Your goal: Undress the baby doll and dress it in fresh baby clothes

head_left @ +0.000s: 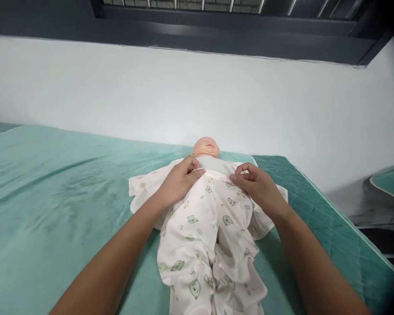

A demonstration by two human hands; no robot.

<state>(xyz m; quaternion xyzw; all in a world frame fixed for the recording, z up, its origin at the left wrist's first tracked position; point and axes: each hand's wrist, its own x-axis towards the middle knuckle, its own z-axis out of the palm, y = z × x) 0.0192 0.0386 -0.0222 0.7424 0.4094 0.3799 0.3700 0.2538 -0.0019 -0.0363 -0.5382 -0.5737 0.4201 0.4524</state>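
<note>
At the left, a green sheet (62,210) spreads out in soft wrinkles. Next along, one sleeve of the shirt (138,186) lies flung out over it. Our left hand (180,181) comes in here, thumb and fingers pinched together on the waistband (213,174), near its left end.

In the middle, the doll (205,146) lies on its back, head toward the wall (170,96), with a grey top (212,162) showing at the chest. The trousers (192,218) lie over its front, waistband just below that grey patch, legs running down toward us in loose folds. We cannot tell whether the doll's legs fill them.

Farther right, our right hand (258,186) has thumb and forefinger close together at the band's other end; whether cloth is caught between them, we cannot tell. Beyond lies a quilted pad (321,227).

We judge the step in hand to be setting the waistband straight across the doll. The next move, as we see it, calls for a sure pinch on the right and an equal, gentle pull on both sides, without bunching the shirt underneath.
</note>
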